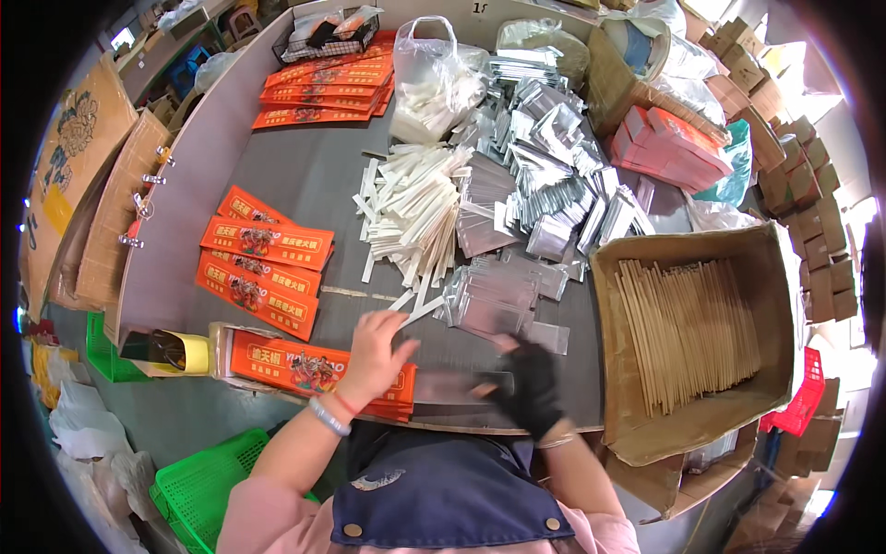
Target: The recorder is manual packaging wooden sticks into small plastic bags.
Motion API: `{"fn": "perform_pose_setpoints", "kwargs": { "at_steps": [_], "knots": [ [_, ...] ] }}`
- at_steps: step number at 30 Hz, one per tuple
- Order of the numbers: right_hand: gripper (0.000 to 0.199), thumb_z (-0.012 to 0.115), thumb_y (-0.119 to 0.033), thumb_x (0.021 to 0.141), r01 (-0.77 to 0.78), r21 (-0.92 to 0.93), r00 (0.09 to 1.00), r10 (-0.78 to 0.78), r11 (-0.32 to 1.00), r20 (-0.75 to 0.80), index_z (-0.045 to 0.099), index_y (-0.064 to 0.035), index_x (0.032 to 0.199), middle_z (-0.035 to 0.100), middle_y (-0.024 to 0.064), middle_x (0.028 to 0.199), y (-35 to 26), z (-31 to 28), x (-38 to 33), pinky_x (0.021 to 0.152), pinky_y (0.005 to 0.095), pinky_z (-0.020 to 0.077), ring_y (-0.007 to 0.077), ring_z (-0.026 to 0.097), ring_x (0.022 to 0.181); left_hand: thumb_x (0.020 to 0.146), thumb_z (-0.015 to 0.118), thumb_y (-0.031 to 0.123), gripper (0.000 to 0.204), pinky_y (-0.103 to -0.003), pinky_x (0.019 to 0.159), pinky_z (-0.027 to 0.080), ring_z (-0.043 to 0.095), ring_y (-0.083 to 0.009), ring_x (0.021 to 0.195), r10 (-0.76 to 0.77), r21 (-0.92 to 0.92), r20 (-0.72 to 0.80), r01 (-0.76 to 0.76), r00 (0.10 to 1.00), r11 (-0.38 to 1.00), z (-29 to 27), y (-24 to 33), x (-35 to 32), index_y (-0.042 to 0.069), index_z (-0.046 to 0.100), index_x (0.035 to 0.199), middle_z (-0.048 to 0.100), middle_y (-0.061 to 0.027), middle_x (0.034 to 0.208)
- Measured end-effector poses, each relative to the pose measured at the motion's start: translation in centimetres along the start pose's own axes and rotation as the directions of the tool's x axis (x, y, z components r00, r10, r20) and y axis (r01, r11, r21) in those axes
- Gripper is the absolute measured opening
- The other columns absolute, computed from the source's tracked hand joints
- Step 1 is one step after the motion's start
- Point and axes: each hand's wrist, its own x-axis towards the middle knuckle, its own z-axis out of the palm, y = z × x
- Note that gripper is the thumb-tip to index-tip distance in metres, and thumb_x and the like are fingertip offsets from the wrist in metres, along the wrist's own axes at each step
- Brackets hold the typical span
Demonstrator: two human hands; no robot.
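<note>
My left hand is bare, with a band and a bracelet at the wrist, and reaches over a stack of orange-red printed paper sleeves at the table's front edge. Its thumb stands apart from the fingers, whose tips are beside a white strip at the foot of the white strip pile. To the right, my right hand wears a black fingerless glove and is smeared by motion. A blurred, see-through flat piece lies between the hands; whether the right fingers grip it is unclear. Clear flat packets lie just beyond.
A carton of thin wooden sticks stands right. Silvery packets heap up behind the clear ones. More orange-red sleeves lie left, others at the back near a plastic bag. A green basket sits below left.
</note>
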Motion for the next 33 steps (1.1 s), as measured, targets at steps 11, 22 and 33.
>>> {"fn": "perform_pose_setpoints", "kwargs": {
  "at_steps": [11, 22, 33],
  "knots": [
    [0.029, 0.068, -0.018, 0.082, -0.661, -0.695, 0.664, 0.651, 0.281, -0.368, 0.052, -0.0054, 0.103, 0.056, 0.0150, 0.100, 15.5, -8.8, -8.4, 0.081, 0.0443, 0.0489, 0.0333, 0.057, 0.097, 0.082, 0.065, 0.013, 0.009, -0.042, 0.080, 0.041, 0.053, -0.0295, 0.090, 0.295, 0.134, 0.006, -0.293, 0.956, 0.947, 3.6, 2.7, 5.3, 0.008, 0.061, 0.088, 0.056, -0.0072, 0.089],
    [0.018, 0.058, -0.011, 0.087, -0.664, -0.705, 0.622, 0.707, 0.250, -0.335, 0.052, -0.0051, 0.103, 0.056, 0.0165, 0.102, 14.8, -8.1, -8.3, 0.082, 0.0437, 0.0504, 0.0345, 0.056, 0.100, 0.071, 0.072, 0.011, 0.026, -0.041, 0.085, 0.042, 0.052, -0.0259, 0.099, 0.360, 0.080, 0.061, -0.364, 0.931, 0.928, 6.4, 4.7, 8.1, 0.010, 0.062, 0.095, 0.057, -0.0037, 0.104],
    [0.021, 0.061, -0.016, 0.090, -0.416, -0.281, 0.909, 0.400, 0.865, -0.114, 0.067, -0.0019, 0.105, 0.064, 0.0189, 0.089, 8.0, -8.6, -6.7, 0.075, 0.0454, 0.0483, 0.0372, 0.061, 0.082, 0.064, 0.083, 0.020, 0.031, -0.042, 0.085, 0.043, 0.054, -0.0285, 0.099, 0.022, -0.176, 0.432, 0.061, 0.902, 0.983, 1.8, 6.1, 0.3, 0.010, 0.065, 0.088, 0.059, -0.0059, 0.098]
  ]
}}
